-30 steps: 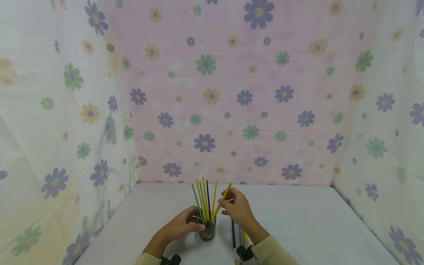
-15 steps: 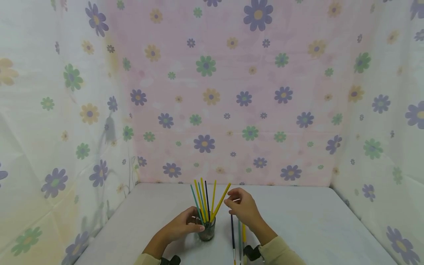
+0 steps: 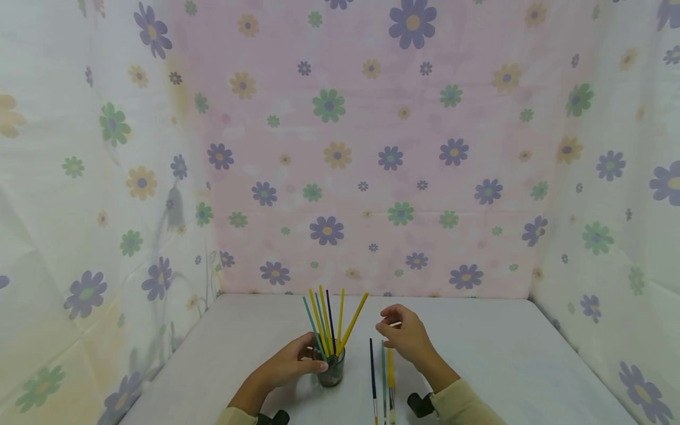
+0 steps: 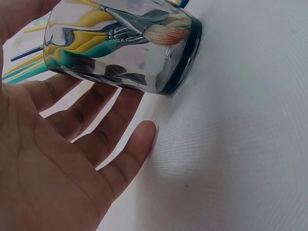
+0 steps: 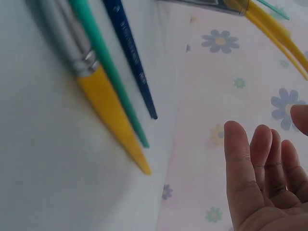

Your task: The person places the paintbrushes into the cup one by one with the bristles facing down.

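Note:
A clear drinking glass (image 3: 332, 376) stands on the table, held between the thumb and fingers of my left hand (image 3: 289, 361). Yellow, teal and dark paintbrushes lean in it with handles up; one yellow paintbrush (image 3: 355, 319) tilts to the right. The left wrist view shows pale brown bristles (image 4: 166, 35) pointing down inside the glass. My right hand (image 3: 410, 337), fingers loosely bent and holding nothing, hovers right of the glass. Below and left of it lie a dark blue paintbrush (image 3: 373, 369), a teal paintbrush (image 5: 108, 67) and a wide yellow paintbrush (image 5: 113, 115), side by side.
The white-covered table (image 3: 504, 360) reaches back to a pink flowered cloth (image 3: 366, 118). Pale flowered cloth hangs along both sides. Dark wrist cameras sit at both sleeves near the front.
My right hand has let go of the tilted yellow paintbrush and moved right, away from the glass. More of the paintbrushes on the table now shows. The left hand stays on the glass.

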`<state>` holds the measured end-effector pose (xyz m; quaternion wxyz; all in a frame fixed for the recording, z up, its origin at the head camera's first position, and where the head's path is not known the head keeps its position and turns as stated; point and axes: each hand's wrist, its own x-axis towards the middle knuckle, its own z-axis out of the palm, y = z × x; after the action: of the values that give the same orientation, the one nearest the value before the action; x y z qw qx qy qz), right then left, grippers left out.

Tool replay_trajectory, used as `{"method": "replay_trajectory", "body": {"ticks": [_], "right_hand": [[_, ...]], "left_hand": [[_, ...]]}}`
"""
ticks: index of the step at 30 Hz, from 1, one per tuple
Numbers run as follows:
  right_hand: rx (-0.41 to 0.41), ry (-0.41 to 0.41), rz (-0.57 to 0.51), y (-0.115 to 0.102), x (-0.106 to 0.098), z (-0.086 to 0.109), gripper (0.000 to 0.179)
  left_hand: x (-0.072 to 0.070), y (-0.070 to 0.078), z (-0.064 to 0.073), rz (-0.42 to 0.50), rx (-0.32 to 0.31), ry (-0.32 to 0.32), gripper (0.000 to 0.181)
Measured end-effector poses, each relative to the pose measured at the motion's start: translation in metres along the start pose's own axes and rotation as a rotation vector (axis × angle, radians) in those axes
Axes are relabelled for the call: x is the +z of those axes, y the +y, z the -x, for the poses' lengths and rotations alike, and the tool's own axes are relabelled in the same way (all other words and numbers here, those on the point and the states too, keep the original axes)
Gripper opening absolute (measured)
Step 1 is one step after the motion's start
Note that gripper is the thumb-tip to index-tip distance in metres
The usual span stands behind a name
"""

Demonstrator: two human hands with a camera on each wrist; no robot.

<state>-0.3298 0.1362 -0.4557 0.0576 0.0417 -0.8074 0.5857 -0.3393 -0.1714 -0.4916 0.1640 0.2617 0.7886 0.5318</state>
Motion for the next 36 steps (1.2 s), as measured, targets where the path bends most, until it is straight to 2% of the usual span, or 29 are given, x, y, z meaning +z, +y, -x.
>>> {"method": "replay_trajectory", "body": {"ticks": [8,16,24,36], "right_hand": [[0.068,0.037,0.045,0.010,-0.013,0.001,0.031],[0.156,0.046,0.140,0.024,-0.022,0.002,0.034],[0.272,-0.019,0.176,0.036,-0.026,-0.001,0.044],[0.427,-0.062,0.295,0.037,-0.020,-0.006,0.042]], "left_hand": [[0.001,0.002,0.001,-0.007,-0.009,0.006,0.051],[0.000,-0.001,0.000,-0.005,-0.016,0.010,0.051],[-0.001,-0.003,0.001,-0.014,-0.009,0.017,0.051],[0.000,-0.004,-0.002,-0.003,-0.003,0.013,0.051]]}}
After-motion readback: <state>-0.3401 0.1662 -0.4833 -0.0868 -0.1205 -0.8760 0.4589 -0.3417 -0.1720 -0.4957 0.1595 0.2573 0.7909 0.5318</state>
